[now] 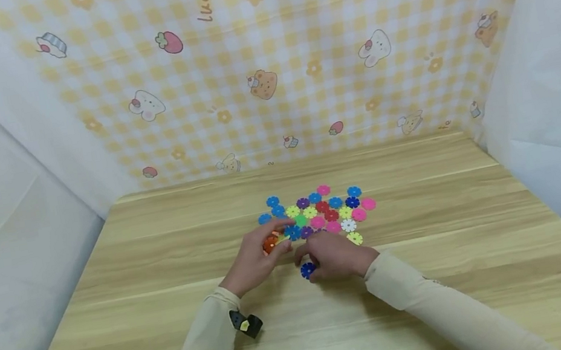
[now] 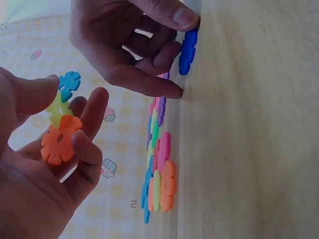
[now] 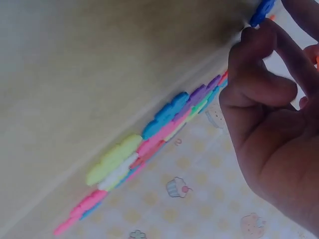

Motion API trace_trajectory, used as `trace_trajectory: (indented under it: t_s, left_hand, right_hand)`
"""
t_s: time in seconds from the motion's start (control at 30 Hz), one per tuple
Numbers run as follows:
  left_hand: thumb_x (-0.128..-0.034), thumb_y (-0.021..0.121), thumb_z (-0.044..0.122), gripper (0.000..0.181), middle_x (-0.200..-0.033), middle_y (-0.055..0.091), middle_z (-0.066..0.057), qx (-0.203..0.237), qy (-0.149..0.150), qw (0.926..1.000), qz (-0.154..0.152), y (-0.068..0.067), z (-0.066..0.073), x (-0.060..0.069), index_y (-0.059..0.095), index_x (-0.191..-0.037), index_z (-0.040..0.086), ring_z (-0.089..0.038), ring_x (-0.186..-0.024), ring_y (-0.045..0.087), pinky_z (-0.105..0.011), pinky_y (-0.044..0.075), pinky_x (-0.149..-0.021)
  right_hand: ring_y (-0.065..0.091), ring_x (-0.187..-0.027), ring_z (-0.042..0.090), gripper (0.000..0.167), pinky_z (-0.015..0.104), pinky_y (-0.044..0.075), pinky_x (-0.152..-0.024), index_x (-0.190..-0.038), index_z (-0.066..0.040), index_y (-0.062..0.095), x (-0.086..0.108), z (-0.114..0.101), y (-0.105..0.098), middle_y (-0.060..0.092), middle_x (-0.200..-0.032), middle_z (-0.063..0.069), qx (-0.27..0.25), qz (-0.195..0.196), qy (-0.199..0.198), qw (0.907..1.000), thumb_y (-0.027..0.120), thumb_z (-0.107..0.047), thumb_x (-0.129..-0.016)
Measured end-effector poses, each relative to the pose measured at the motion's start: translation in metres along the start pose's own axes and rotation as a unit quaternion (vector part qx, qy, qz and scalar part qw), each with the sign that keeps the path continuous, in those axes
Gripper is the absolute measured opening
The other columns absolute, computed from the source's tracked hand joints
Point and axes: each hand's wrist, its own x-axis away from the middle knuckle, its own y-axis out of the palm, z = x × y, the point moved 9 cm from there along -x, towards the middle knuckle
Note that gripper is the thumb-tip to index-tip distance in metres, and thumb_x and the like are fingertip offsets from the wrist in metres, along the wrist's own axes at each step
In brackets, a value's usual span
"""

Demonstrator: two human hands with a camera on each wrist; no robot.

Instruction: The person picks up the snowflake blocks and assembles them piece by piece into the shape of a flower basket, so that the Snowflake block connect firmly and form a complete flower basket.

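My left hand [image 1: 254, 260] holds a small chain of plastic snowflake discs above the table. The left wrist view shows an orange disc [image 2: 59, 142], a yellow disc [image 2: 59, 110] and a light blue disc [image 2: 70, 84] joined together, with the thumb against them. To its right, my right hand [image 1: 336, 253] pinches a dark blue snowflake disc [image 1: 307, 270] between thumb and finger, tilted close to the tabletop. The right wrist view catches only part of this dark blue disc [image 3: 261, 12] at its top edge.
Several loose discs in mixed colours lie flat just beyond both hands, among them a white disc [image 1: 348, 225], a green disc [image 1: 301, 220] and a yellow disc [image 1: 355, 238]. The wooden table [image 1: 174, 338] ends at a checked cloth [image 1: 302, 104]; white sheets hang at both sides.
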Motion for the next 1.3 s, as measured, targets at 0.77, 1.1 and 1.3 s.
trace_trajectory:
  t_s: [0.77, 1.1, 1.3]
  left_hand:
    - [-0.1009, 0.058, 0.010, 0.040, -0.138, 0.062, -0.008, 0.024, 0.009, 0.9997, 0.003, 0.004, -0.003, -0.003, 0.055, -0.141, 0.013, -0.030, -0.127, 0.059, -0.054, 0.049, -0.107]
    - [-0.1012, 0.057, 0.010, 0.038, -0.132, 0.065, -0.008, 0.032, 0.010, 0.9994, 0.005, 0.006, -0.005, -0.003, 0.056, -0.139, 0.014, -0.027, -0.119, 0.064, -0.053, 0.051, -0.103]
    - [-0.1010, 0.058, 0.009, 0.038, -0.126, 0.068, -0.008, 0.031, 0.009, 0.9995, 0.005, 0.007, -0.005, -0.003, 0.056, -0.139, 0.013, -0.027, -0.122, 0.061, -0.052, 0.049, -0.104]
  right_hand:
    - [0.070, -0.063, 0.014, 0.017, 0.028, 0.058, -0.062, -0.106, -0.007, 0.071, 0.008, 0.024, -0.010, 0.072, -0.082, 0.004, -0.225, 0.026, 0.001, 0.9741, 0.068, 0.001, -0.091]
    - [0.069, -0.061, 0.026, 0.021, 0.031, 0.055, -0.058, -0.115, -0.004, 0.068, 0.011, 0.047, -0.026, 0.071, -0.082, 0.015, -0.388, 0.094, 0.067, 0.9146, 0.061, -0.003, -0.096]
    - [0.062, -0.056, 0.014, 0.023, 0.026, 0.051, -0.057, -0.121, -0.001, 0.061, 0.014, 0.060, -0.024, 0.066, -0.072, 0.008, -0.497, 0.112, 0.138, 0.8491, 0.062, -0.009, -0.099]
